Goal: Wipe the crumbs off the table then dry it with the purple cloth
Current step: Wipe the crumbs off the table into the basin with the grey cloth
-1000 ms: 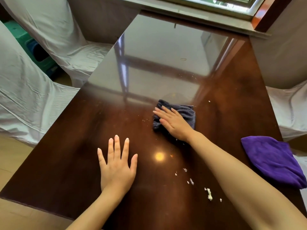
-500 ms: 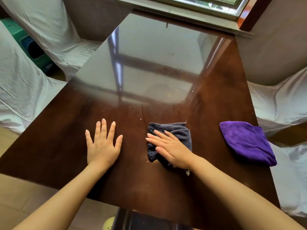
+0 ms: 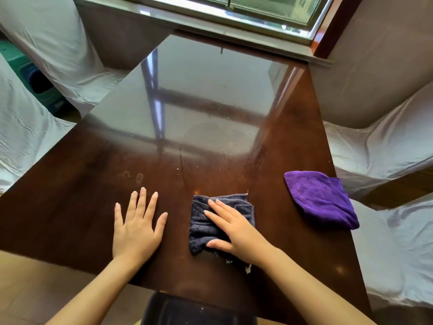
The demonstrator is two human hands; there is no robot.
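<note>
My right hand (image 3: 236,233) lies flat on a folded dark grey cloth (image 3: 201,228), pressing it onto the glossy brown table (image 3: 70,207) near the front edge. A few white crumbs (image 3: 247,269) sit just behind the hand at my wrist. My left hand (image 3: 136,228) rests flat on the table to the left of the cloth, fingers spread, holding nothing. The purple cloth (image 3: 321,198) lies folded by the table's right edge, apart from both hands.
Chairs in white covers (image 3: 386,146) stand along both sides of the table. A dark bin (image 3: 194,310) sits below the front edge. A window sill (image 3: 210,22) runs behind the far end. Faint specks (image 3: 178,169) dot the middle.
My right hand has dragged the grey cloth toward the front edge, sweeping the scattered crumbs with it. The left hand stayed flat on the table.
</note>
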